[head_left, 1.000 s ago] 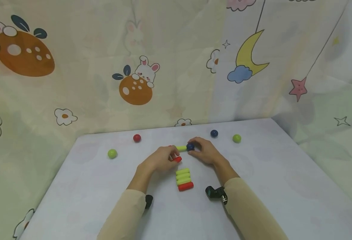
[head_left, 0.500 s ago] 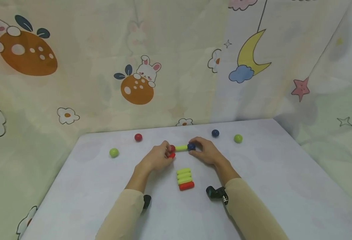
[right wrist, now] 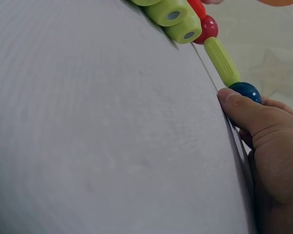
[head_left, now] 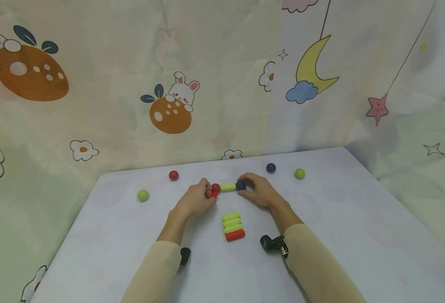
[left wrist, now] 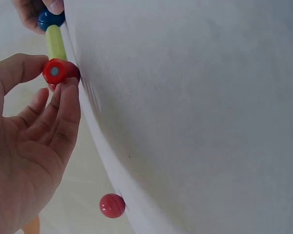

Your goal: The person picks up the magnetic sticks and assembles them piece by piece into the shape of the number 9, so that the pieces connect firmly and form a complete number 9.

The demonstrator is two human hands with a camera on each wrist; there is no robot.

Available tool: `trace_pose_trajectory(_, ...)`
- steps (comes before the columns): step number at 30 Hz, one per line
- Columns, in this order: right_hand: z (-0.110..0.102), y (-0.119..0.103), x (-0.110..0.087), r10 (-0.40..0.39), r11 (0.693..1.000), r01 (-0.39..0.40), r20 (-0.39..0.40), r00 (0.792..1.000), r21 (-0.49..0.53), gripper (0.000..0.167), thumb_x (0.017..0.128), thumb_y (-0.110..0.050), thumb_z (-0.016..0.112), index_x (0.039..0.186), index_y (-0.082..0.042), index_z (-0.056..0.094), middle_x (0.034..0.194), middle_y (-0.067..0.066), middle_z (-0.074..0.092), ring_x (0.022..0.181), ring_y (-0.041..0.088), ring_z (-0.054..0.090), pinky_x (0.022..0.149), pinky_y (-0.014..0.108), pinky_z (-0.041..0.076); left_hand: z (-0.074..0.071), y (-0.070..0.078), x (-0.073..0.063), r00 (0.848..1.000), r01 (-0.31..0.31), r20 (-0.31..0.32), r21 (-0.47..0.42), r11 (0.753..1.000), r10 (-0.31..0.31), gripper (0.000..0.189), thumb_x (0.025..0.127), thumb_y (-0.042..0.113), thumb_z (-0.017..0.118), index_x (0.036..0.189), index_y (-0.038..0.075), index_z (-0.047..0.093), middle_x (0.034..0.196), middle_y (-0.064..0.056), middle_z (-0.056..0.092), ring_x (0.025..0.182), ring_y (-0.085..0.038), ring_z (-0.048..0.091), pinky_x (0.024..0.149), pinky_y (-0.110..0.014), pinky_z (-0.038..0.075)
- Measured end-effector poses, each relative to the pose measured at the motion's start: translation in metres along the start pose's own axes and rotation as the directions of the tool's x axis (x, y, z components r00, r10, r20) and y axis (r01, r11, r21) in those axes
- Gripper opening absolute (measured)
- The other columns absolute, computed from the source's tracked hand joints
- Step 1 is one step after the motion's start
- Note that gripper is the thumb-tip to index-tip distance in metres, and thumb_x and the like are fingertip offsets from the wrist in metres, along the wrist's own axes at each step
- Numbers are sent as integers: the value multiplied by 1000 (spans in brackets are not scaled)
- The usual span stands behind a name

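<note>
Between finger and thumb, my left hand [head_left: 195, 200] pinches a short red magnetic rod [left wrist: 54, 71], a metal disc showing at its end. The rod is up against a red ball [head_left: 215, 187]; whether they touch is hard to tell. From that ball a yellow-green rod [head_left: 228, 187] runs right to a dark blue ball [head_left: 240, 185], forming one line. My right hand [head_left: 260, 192] pinches the blue ball with its thumb [right wrist: 234, 102] and fingers. Nearer me lies a row of several yellow-green rods [head_left: 232, 223], with another red rod [head_left: 235, 235] at its near side.
Loose balls lie farther out on the white table [head_left: 105, 235]: a green ball [head_left: 142, 195] and a red ball [head_left: 173, 175] at left, a blue ball [head_left: 270, 168] and a green ball [head_left: 299, 173] at right. A patterned cloth [head_left: 222, 84] hangs behind.
My left hand has moved left and slightly away from me with the red rod, bringing it beside the red ball, which now shows fully. The right hand keeps its hold on the blue ball.
</note>
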State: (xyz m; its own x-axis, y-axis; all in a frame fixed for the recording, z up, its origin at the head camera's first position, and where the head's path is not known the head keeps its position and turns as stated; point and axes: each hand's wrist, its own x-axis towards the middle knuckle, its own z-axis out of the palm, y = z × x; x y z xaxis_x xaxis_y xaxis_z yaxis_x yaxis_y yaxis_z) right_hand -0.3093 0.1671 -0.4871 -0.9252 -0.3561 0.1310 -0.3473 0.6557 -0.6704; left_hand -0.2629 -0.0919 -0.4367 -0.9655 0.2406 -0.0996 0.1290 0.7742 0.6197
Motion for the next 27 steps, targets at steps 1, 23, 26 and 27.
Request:
trace_pose_trajectory(1, 0, 0, 0, 2, 1000, -2, 0, 1000, -2, 43, 93, -25, 77, 133, -18, 62, 141, 4, 61, 143, 26, 47, 121, 45, 33, 0, 0, 0, 1000, 2, -1, -4, 1000, -2, 27, 95, 19, 70, 114, 12, 53, 100, -5, 64, 84, -19, 59, 74, -31, 52)
trace_pose_trajectory(23, -3, -4, -1, 28, 999, -28, -15, 999, 19, 43, 93, -24, 77, 133, -20, 63, 142, 4, 60, 144, 28, 46, 121, 48, 33, 7, 3, 8, 998, 60, -9, -52, 997, -61, 29, 95, 23, 72, 111, 11, 51, 92, -6, 61, 81, -20, 56, 70, -32, 47)
trace_pose_trajectory(26, 0, -5, -2, 31, 999, -31, -8, 999, 31, 43, 93, -25, 77, 133, -20, 62, 143, 4, 60, 145, 28, 45, 121, 48, 32, 9, 1, 7, 997, 70, -12, -69, 995, -71, 31, 95, 25, 72, 112, 11, 50, 93, -6, 60, 82, -21, 56, 71, -32, 46)
trace_pose_trajectory(27, 1, -5, -2, 31, 999, -30, -8, 999, 35, 43, 93, -25, 77, 133, -20, 63, 143, 4, 60, 145, 28, 45, 121, 48, 32, 10, 0, 7, 997, 74, -15, -74, 995, -75, 32, 95, 26, 72, 112, 11, 50, 93, -6, 60, 82, -21, 56, 71, -32, 47)
